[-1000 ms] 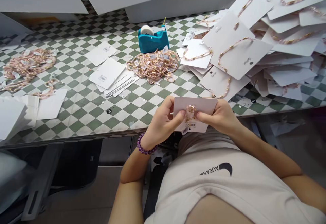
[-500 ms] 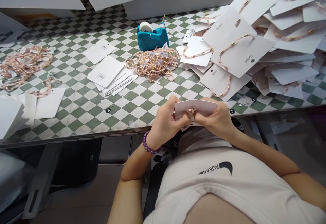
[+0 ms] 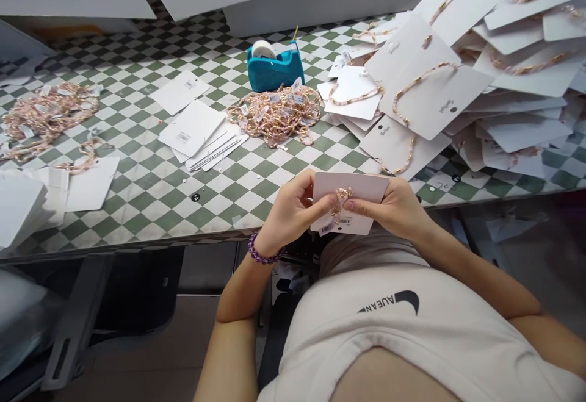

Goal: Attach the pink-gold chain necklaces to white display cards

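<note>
Between both hands, just off the table's front edge, is a white jewelry card point(image 3: 366, 185) with a barcode on the face toward me. A pink and gold beaded chain point(image 3: 344, 193) lies bunched against that face, its small tag hanging at the lower left. My left hand point(image 3: 300, 210) grips the card's left side, thumb pressed on the beads. My right hand point(image 3: 396, 207) grips the right side, with its thumb near the beads. The other fingers are hidden behind the card.
A heap of beaded chains point(image 3: 277, 115) lies ahead, below a teal tape dispenser point(image 3: 274, 69). Blank cards point(image 3: 195, 127) are stacked left of it. Cards with chains point(image 3: 430, 97) pile up at the right. More chains point(image 3: 50, 115) lie at the far left of the checkered table point(image 3: 256, 191).
The card has tilted so that more of its barcode face shows. Both thumbs have shifted on it, and my left hand has moved slightly left.
</note>
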`<move>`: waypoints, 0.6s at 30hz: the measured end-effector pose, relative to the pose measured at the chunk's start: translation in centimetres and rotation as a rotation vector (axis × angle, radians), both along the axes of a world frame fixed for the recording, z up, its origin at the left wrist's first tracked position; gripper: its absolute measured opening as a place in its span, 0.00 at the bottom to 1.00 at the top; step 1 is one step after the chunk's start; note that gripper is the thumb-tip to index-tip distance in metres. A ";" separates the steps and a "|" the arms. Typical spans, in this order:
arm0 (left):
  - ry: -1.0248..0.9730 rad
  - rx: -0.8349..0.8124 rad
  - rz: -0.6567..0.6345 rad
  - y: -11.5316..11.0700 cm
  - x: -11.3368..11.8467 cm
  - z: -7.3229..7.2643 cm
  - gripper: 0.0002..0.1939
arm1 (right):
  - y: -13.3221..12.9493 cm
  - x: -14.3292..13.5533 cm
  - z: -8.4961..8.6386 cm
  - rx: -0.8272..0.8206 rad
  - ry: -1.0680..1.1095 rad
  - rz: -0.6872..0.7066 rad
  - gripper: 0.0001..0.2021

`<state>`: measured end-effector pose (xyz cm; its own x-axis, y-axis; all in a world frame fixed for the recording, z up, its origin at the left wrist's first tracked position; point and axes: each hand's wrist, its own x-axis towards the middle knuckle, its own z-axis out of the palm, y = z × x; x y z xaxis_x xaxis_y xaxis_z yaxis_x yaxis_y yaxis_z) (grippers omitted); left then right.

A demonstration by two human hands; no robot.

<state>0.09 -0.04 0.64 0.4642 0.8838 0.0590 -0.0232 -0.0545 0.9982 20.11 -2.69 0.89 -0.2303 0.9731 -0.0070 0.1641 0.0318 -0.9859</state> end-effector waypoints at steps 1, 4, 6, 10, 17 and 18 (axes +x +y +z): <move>0.021 0.019 0.019 -0.1 0.1 0.0 0.13 | 0.0 -0.1 -0.1 -0.005 0.014 -0.014 0.11; 0.061 0.088 0.056 -0.4 0.5 0.0 0.15 | -0.2 -0.4 0.0 -0.019 0.027 -0.045 0.12; 0.075 0.111 0.081 -0.5 0.5 0.1 0.16 | -0.3 -0.5 0.1 -0.030 0.018 -0.053 0.14; 0.062 0.091 0.051 -0.1 0.4 0.1 0.12 | -0.1 -0.4 0.0 -0.085 0.035 -0.034 0.18; 0.126 0.204 0.215 -1.2 -0.3 1.5 0.13 | 0.3 0.0 1.4 -0.187 0.249 -0.084 0.23; 0.180 0.298 0.281 -2.5 -1.0 2.4 0.14 | 0.4 0.3 1.9 -0.158 0.258 -0.129 0.24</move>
<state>-0.87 -2.56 3.08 0.2344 0.9338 0.2703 0.2059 -0.3194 0.9250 20.45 -2.28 2.84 -0.1186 0.9859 -0.1177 -0.0993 -0.1297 -0.9866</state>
